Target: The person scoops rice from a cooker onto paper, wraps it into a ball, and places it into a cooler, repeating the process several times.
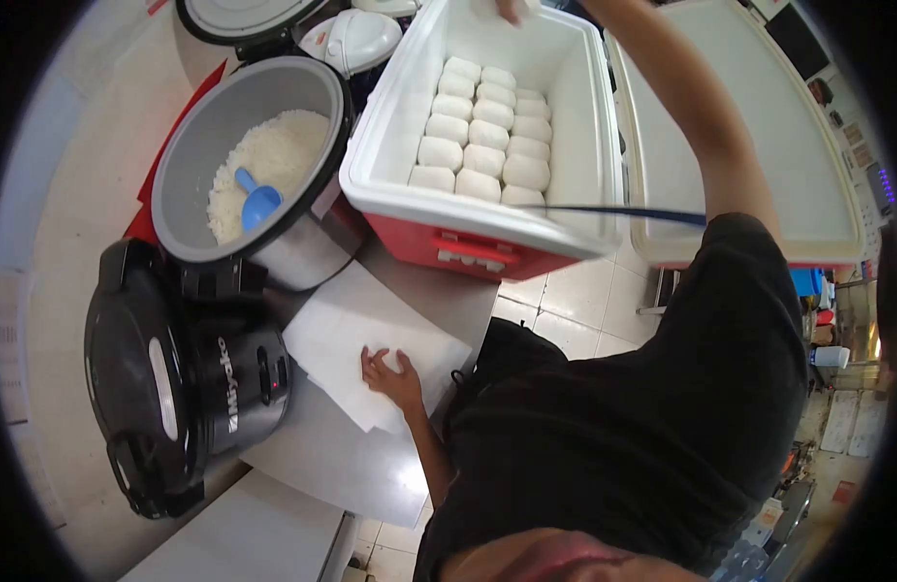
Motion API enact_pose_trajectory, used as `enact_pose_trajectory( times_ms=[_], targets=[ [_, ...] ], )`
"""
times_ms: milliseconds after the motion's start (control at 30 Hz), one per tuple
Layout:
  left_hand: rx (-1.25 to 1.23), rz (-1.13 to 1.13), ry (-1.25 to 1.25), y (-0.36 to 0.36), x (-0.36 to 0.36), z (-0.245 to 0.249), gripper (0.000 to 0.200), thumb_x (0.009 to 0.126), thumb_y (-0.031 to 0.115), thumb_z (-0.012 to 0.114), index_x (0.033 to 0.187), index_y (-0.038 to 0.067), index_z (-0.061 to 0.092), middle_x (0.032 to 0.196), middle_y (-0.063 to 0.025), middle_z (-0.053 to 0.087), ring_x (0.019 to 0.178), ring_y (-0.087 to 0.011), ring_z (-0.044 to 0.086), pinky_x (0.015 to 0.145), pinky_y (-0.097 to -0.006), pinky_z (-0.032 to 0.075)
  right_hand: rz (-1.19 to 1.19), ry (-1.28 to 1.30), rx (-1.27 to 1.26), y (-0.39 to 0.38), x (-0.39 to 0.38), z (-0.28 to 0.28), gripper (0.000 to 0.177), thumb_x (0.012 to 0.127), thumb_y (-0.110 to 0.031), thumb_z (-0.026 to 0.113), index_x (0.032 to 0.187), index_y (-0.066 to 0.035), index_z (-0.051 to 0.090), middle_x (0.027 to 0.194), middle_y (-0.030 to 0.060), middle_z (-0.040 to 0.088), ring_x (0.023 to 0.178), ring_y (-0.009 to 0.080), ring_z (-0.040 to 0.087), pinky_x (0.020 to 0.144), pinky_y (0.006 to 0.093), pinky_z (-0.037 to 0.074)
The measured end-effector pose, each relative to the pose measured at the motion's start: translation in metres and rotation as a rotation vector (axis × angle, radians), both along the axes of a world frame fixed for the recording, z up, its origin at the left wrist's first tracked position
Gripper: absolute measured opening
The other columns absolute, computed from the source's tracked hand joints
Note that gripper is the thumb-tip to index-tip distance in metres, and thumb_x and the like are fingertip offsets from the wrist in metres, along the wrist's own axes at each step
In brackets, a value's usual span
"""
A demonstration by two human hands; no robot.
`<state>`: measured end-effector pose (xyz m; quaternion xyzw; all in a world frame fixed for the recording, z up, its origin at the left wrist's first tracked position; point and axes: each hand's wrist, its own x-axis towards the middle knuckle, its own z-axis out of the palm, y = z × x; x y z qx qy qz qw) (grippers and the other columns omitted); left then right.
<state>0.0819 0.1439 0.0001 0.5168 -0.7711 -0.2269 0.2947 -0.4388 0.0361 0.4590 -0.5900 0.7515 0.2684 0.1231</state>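
My left hand rests on a stack of white paper sheets, its fingers apart and slightly bent. At the top edge, over the far end of a red and white cooler box, a few fingers of my right hand show. They are bent beside something white, mostly cut off by the frame. Inside the cooler, several rounded white wrapped bundles lie in rows. To the left stands a rice cooker pot with its lid up. It holds white rice and a blue scoop.
A closed black rice cooker stands at the left, near the paper. The metal table ends beside my body. The cooler's large white lid is at the right. A dark strap crosses the cooler's near rim. Tiled floor shows below.
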Motion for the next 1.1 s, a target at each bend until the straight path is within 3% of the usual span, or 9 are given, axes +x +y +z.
enact_pose_trajectory(
  times_ms=[133, 267, 333, 467, 633, 767, 867, 1000, 1100],
  targets=[
    [-0.035, 0.012, 0.018, -0.005, -0.002, 0.006, 0.017, 0.081, 0.019, 0.064, 0.092, 0.009, 0.056, 0.127, -0.0138, 0.047, 0.115, -0.0357, 0.043, 0.092, -0.0507, 0.035, -0.327, -0.046, 0.341, 0.023, -0.137, -0.142, 0.070, 0.056, -0.026, 0.081, 0.115, 0.003, 0.055, 0.102, 0.0204, 0.065, 0.086, 0.0335, 0.065, 0.071, 0.0404, 0.053],
    [-0.014, 0.021, -0.032, -0.013, -0.004, 0.005, 0.013, 0.081, 0.016, 0.063, 0.088, 0.008, 0.056, 0.123, -0.0141, 0.050, 0.111, -0.0354, 0.046, 0.088, -0.0493, 0.037, -0.318, 0.159, 0.257, 0.045, -0.115, -0.197, 0.052, 0.056, -0.021, 0.079, 0.104, -0.005, 0.068, 0.108, 0.0155, 0.065, 0.099, 0.0322, 0.062, 0.080, 0.0439, 0.050],
    [0.037, 0.053, -0.018, -0.014, -0.007, 0.010, 0.011, 0.080, 0.013, 0.063, 0.087, 0.008, 0.056, 0.120, -0.0146, 0.050, 0.109, -0.0350, 0.047, 0.087, -0.0483, 0.038, -0.278, -0.019, 0.223, 0.050, -0.121, -0.234, 0.067, 0.053, -0.019, 0.081, 0.111, 0.006, 0.058, 0.103, 0.0209, 0.064, 0.093, 0.0343, 0.063, 0.075, 0.0410, 0.053],
    [0.089, 0.089, -0.033, -0.017, -0.011, 0.011, 0.009, 0.079, 0.008, 0.063, 0.086, 0.007, 0.057, 0.116, -0.0165, 0.050, 0.114, -0.0357, 0.044, 0.093, -0.0492, 0.036, -0.259, -0.053, 0.243, 0.051, -0.124, -0.240, 0.069, 0.054, -0.019, 0.082, 0.112, 0.007, 0.057, 0.104, 0.0211, 0.064, 0.096, 0.0340, 0.063, 0.078, 0.0406, 0.052],
    [0.101, 0.104, -0.035, -0.021, -0.011, 0.009, 0.007, 0.078, 0.007, 0.063, 0.082, 0.005, 0.057, 0.108, -0.0179, 0.050, 0.111, -0.0363, 0.045, 0.093, -0.0498, 0.036, -0.202, 0.061, 0.255, 0.048, -0.131, -0.237, 0.052, 0.055, -0.018, 0.084, 0.096, 0.008, 0.065, 0.102, 0.0217, 0.065, 0.093, 0.0343, 0.063, 0.080, 0.0383, 0.051],
    [0.095, 0.096, -0.053, -0.024, -0.008, 0.004, 0.008, 0.079, 0.009, 0.062, 0.080, 0.004, 0.057, 0.107, -0.0185, 0.050, 0.110, -0.0366, 0.045, 0.093, -0.0493, 0.036, -0.166, 0.149, 0.474, 0.036, -0.165, -0.256, 0.054, 0.061, -0.028, 0.083, 0.105, 0.000, 0.066, 0.103, 0.0148, 0.066, 0.092, 0.0291, 0.063, 0.084, 0.0393, 0.048],
    [0.125, 0.057, -0.073, -0.030, -0.006, 0.004, 0.009, 0.080, 0.010, 0.061, 0.084, 0.004, 0.056, 0.106, -0.0189, 0.050, 0.109, -0.0371, 0.046, 0.092, -0.0487, 0.037, -0.284, -0.069, 0.220, 0.062, -0.155, -0.257, 0.052, 0.061, -0.027, 0.082, 0.098, 0.005, 0.066, 0.091, 0.0189, 0.068, 0.090, 0.0309, 0.064, 0.079, 0.0391, 0.050],
    [0.067, 0.004, -0.245, -0.028, -0.019, 0.028, 0.026, 0.082, 0.015, 0.059, 0.104, 0.004, 0.052, 0.116, -0.0213, 0.048, 0.112, -0.0397, 0.045, 0.092, -0.0515, 0.037, -0.267, -0.052, 0.293, 0.044, -0.119, -0.230, 0.051, 0.070, -0.032, 0.076, 0.101, 0.006, 0.063, 0.091, 0.0179, 0.068, 0.089, 0.0324, 0.064, 0.081, 0.0406, 0.050],
    [-0.051, -0.043, -0.299, -0.030, -0.031, 0.027, 0.035, 0.084, 0.020, 0.056, 0.114, 0.004, 0.048, 0.125, -0.0231, 0.044, 0.116, -0.0414, 0.042, 0.092, -0.0546, 0.036, -0.422, 0.027, 0.373, 0.048, -0.118, -0.239, 0.045, 0.079, -0.033, 0.068, 0.098, 0.007, 0.063, 0.086, 0.0177, 0.068, 0.079, 0.0323, 0.066, 0.072, 0.0416, 0.053]
  ],
)
